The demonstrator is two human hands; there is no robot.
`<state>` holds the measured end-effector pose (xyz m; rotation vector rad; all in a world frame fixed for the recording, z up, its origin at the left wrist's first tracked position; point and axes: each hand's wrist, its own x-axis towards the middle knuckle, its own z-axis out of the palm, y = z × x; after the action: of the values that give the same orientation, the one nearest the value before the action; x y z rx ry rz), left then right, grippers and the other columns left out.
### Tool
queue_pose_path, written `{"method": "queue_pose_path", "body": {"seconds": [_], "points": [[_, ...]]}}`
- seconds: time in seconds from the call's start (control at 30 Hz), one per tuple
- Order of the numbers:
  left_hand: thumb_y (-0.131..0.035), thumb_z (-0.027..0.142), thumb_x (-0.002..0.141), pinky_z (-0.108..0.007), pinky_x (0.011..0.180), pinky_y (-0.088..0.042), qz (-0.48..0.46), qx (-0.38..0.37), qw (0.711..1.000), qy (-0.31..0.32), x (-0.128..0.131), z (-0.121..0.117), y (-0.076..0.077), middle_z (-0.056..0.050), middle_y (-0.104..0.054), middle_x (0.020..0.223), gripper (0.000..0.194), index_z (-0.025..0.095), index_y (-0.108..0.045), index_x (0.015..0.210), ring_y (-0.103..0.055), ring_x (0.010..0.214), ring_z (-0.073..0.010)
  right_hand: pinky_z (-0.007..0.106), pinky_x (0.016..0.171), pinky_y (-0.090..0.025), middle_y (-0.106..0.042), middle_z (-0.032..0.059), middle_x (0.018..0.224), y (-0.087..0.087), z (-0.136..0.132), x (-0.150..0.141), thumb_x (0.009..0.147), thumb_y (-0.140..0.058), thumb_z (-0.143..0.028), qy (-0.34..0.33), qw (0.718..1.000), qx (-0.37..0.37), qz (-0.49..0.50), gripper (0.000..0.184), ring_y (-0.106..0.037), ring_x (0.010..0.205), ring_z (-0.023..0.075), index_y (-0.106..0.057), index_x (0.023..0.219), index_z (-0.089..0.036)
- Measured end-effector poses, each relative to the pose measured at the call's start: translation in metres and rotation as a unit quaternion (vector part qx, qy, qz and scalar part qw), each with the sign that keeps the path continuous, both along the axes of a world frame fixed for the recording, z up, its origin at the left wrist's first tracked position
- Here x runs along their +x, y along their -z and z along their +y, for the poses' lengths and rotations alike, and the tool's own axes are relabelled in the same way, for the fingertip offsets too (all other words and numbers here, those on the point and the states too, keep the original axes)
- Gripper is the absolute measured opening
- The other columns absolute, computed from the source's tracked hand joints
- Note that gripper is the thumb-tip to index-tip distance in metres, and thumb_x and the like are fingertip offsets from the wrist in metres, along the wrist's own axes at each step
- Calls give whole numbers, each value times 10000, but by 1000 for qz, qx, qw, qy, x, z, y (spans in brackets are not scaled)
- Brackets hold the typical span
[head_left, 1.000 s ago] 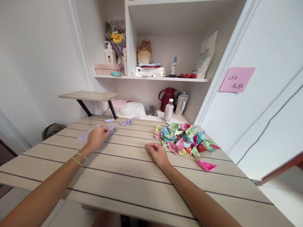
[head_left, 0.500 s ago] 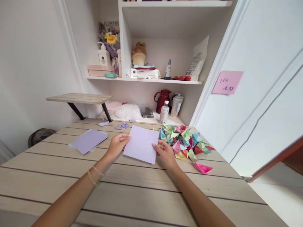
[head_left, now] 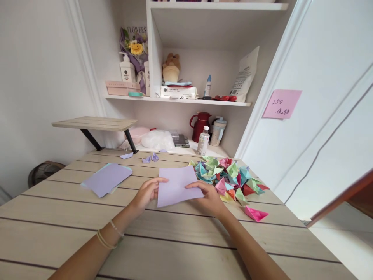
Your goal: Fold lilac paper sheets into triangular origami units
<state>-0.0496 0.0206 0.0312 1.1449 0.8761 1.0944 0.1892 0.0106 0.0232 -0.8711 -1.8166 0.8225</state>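
Note:
A lilac square sheet of paper [head_left: 177, 186] lies over the middle of the wooden table [head_left: 163, 233], its near edge lifted. My left hand [head_left: 146, 192] pinches its left edge, my right hand [head_left: 205, 193] grips its right edge with fingers curled over the top. Left of them lies a small stack of lilac and pale sheets [head_left: 106, 179]. Just right of my right hand is a heap of folded paper boats [head_left: 230, 177] in several colours, and one pink boat [head_left: 255, 213] sits apart nearer me.
Three small lilac folded pieces [head_left: 150, 158] lie at the table's far edge. Behind are a small raised shelf [head_left: 94, 123], a red jug [head_left: 201, 124], a bottle [head_left: 203, 140] and a pink note [head_left: 281, 103] on the right wall panel.
My left hand took a lilac sheet from the stack at the left and brought it to the middle. Both hands now hold it and its near edge is coming up.

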Motion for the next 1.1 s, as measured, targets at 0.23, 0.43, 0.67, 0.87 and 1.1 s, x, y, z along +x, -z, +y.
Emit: {"method": "queue_pose_path", "body": {"seconds": [0.23,0.43,0.67,0.87,1.1], "points": [[-647,193,646,-353,870,-419,50,86,987,127,5,-11,4,-89,-529,1206,504,197,-552,1141,-482,1090,-253,302,626,-470,-650,24,701,9,5,-1,608,-715,-331,56,976,-153,146,195,-583,667,170,-663,725,-183],[-724,300,579,-313,825,-436,157,166,974,4,15,-13,9,-99,-626,977,238,144,-691,756,-572,928,-237,292,627,-470,-645,13,666,13,1,-13,552,-752,-328,51,965,-178,186,229,-576,628,156,-652,679,-166],[-641,335,681,-271,616,-464,142,116,983,28,21,-22,4,-56,-646,755,275,116,-644,846,-602,709,-189,302,611,-502,-641,10,784,17,-5,-31,563,-749,-325,149,923,-160,317,627,-588,662,165,-468,1111,-206],[-715,271,604,-250,648,-469,95,111,989,-19,19,-22,0,-66,-642,884,674,202,-434,1213,-614,791,-184,303,666,-500,-621,36,929,14,-11,-32,558,-752,-305,132,933,-171,289,772,-594,781,186,-371,1226,-236],[-659,335,649,-264,591,-469,174,88,979,64,20,-22,5,-76,-687,796,231,135,-661,763,-626,710,-206,323,651,-492,-645,16,787,13,-18,-41,571,-752,-267,42,922,-236,303,872,-609,697,183,-258,1288,-222]]}}
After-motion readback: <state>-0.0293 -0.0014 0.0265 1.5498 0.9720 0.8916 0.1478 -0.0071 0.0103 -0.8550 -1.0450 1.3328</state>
